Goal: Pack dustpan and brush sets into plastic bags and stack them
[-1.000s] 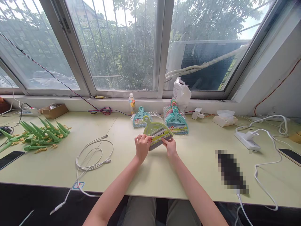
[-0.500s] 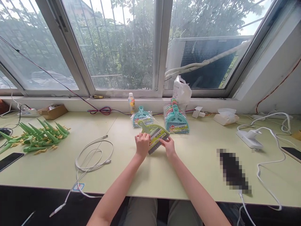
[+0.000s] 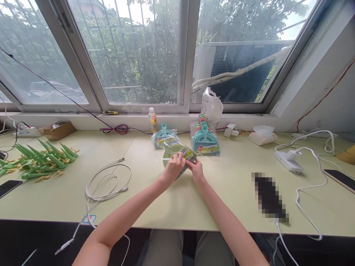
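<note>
A green dustpan and brush set [image 3: 169, 149] with a yellow-green label and grey bristles is tilted above the table in front of me. Clear plastic film shows around it. My left hand [image 3: 175, 165] is closed over its front near the label, fingers bent inward. With thumb and fingers, my right hand [image 3: 196, 170] grips the lower right edge by the bristles. Just behind lies a teal wrapped set [image 3: 164, 133]. To the right of that, several wrapped dustpan sets [image 3: 205, 140] are stacked, a teal one in front.
Green pointed plastic pieces [image 3: 50, 159] lie at the left, near a coiled white cable [image 3: 91, 184]. A bottle [image 3: 152, 120] stands by the window sill. A power strip [image 3: 288, 162], a tissue pack [image 3: 263, 136] and a blurred dark object [image 3: 269, 197] are on the right.
My left hand has moved right across the front of the green set, closer to my right hand. More of the set's left side is now uncovered. The view has shifted slightly.
</note>
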### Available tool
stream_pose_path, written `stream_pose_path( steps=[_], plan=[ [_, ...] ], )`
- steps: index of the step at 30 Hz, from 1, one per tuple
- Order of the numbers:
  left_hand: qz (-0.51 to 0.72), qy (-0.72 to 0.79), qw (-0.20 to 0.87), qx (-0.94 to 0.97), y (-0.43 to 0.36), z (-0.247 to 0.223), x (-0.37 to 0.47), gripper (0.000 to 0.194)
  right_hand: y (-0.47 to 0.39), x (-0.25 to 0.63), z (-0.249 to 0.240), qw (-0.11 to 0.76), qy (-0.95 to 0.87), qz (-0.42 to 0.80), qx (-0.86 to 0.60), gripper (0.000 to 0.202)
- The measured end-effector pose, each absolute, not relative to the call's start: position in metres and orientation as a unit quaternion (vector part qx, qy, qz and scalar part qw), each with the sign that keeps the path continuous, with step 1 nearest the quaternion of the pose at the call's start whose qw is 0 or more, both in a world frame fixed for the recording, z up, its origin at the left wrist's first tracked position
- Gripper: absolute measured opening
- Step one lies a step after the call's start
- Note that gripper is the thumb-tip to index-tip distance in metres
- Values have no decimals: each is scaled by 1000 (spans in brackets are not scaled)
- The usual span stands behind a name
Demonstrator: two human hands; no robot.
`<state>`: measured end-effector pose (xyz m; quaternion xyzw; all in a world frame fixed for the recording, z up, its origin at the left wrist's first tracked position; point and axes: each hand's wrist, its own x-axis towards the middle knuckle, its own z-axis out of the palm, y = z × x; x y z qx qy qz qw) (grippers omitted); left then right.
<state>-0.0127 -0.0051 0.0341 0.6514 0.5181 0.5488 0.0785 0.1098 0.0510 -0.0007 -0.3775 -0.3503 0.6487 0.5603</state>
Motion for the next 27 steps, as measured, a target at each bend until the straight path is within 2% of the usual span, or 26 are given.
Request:
stream_pose_path(
  steps=[4,8,10,12,14,17,19,21,23,25,27],
  plan=[
    [536,533,51,653,-8,35,-11,50,52,111,-4,564,-348,648,-375,51],
    [276,634,-81,718,-17,44,-8,46,52,115,-5,568,-327,661,-365,51],
    [148,646,-158,732,-20,49,-5,50,53,117,-5,576,-310,666,-359,49],
    [91,641,-207,733,-22,50,-4,54,55,119,-4,582,-295,668,-357,47],
    [89,630,-218,740,-24,48,-3,55,58,120,-4,588,-286,666,-359,45],
    [147,574,-170,787,-29,37,-6,54,61,122,-7,599,-275,659,-361,45],
    [228,519,-115,816,-29,29,-11,50,62,123,-9,610,-270,652,-360,45],
    [366,509,-67,776,-25,24,-19,43,64,124,-10,619,-270,647,-355,46],
    [542,544,-6,641,-15,21,-25,53,65,124,-10,624,-273,642,-352,47],
    [669,560,130,471,-3,19,-27,71,66,124,-11,622,-280,640,-353,47],
    [699,520,317,374,6,14,-22,76,68,124,-11,624,-281,634,-360,46]
  ],
)
